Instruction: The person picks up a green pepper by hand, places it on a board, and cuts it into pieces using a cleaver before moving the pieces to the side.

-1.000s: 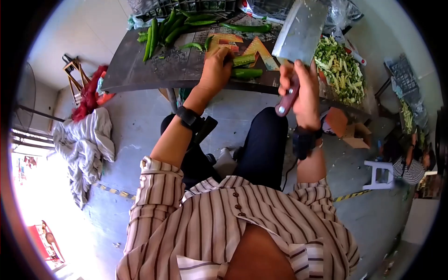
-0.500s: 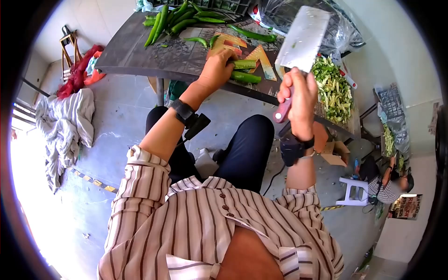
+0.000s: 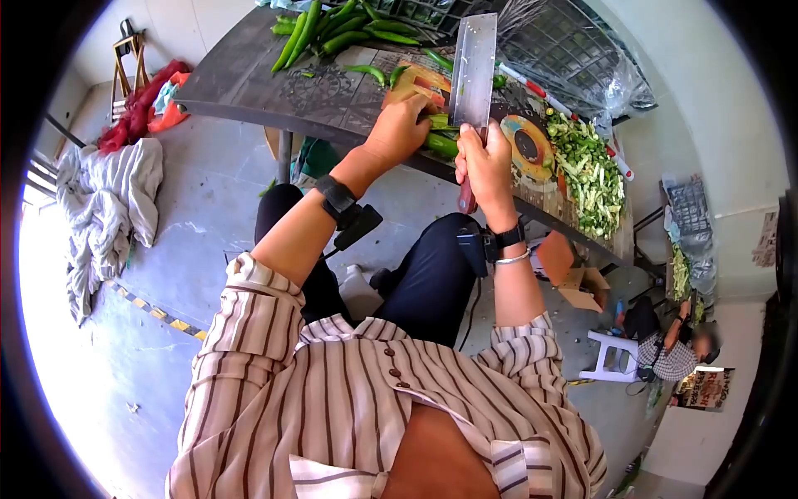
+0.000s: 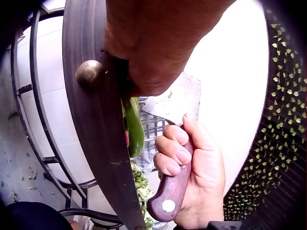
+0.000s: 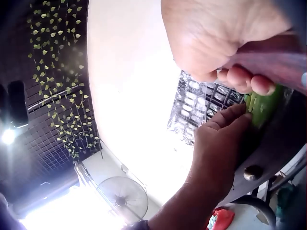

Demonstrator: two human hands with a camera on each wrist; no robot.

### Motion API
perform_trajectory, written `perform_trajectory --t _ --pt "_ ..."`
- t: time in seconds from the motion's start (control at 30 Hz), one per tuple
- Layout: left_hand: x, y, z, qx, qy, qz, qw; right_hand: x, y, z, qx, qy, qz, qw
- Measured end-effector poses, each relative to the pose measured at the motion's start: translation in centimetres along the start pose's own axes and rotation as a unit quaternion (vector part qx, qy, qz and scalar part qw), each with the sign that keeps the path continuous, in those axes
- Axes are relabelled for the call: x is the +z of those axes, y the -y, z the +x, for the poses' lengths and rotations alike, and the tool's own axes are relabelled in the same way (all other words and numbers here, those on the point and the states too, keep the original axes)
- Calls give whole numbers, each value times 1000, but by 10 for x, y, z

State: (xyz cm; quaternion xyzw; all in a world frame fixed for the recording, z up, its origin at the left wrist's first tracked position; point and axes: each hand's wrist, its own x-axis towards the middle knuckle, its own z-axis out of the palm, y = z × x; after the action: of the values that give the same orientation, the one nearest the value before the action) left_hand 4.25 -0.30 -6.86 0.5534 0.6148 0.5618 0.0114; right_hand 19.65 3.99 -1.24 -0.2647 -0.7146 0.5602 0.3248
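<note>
My right hand (image 3: 486, 170) grips the dark red handle of a cleaver (image 3: 474, 71), its broad blade pointing away over the table. Fingers curl fully round that handle (image 4: 175, 189) in the left wrist view. At the table's near edge, my left hand (image 3: 397, 131) holds green pepper pieces (image 3: 440, 145), partly hidden under the fingers. In the right wrist view the left hand (image 5: 218, 143) has thumb and fingertips on a green pepper (image 5: 264, 108), just beyond the right hand's knuckles. The blade overlaps the pepper pieces' right end in the head view.
Whole green peppers (image 3: 324, 33) are heaped at the table's far left. Chopped pepper strips (image 3: 590, 175) pile up on the right, beside a round orange pattern (image 3: 528, 145). A plastic-wrapped black crate (image 3: 573, 50) stands behind. Another person (image 3: 673, 349) sits at far right.
My right hand has brought the cleaver left, from beside the chopped pile to the right end of the pepper pieces. My left hand keeps its hold on them. The head view has shifted slightly.
</note>
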Motion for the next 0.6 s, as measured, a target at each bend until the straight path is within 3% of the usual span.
perform_trajectory --t 0.4,0.6 --pt "1 1 0 -18 -6 -1 1000 8 -8 8 -10 11 -28 1000" --pt "3 4 1 -26 7 5 1000 5 -10 14 -26 -6 -103 994"
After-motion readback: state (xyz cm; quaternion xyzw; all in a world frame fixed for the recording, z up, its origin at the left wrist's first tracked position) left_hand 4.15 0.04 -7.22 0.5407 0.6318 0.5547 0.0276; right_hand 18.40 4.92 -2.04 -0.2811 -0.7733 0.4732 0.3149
